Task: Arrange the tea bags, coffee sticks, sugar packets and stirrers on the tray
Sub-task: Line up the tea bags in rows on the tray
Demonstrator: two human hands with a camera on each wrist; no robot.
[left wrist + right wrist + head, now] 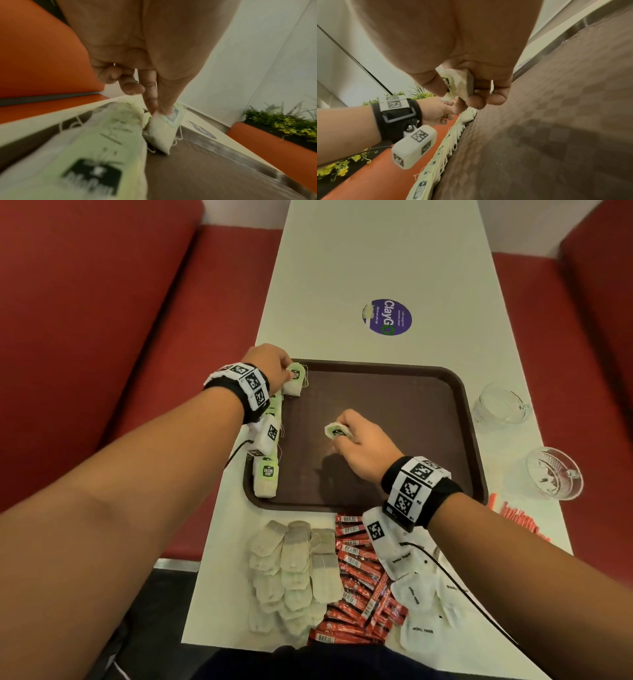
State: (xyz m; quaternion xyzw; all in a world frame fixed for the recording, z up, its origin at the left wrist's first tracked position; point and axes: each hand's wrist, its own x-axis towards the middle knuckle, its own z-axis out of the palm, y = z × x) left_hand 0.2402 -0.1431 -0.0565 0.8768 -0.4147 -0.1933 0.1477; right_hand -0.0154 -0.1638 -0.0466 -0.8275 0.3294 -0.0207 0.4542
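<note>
Row of tea bags [270, 436] partly behind wrist camera, stirrers [517, 517] blurred

Tea bags [265, 474] (green-tagged) line tray's [394, 392] left edge.

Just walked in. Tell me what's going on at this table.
A person is lining up tea bags along the left edge of a brown tray. The left hand pinches a tea bag at the far end of that row, and the right hand holds another tea bag above the tray's middle. Loose tea bags, red coffee sticks, white sugar packets and orange stirrers lie on the white table, off the tray.
</note>
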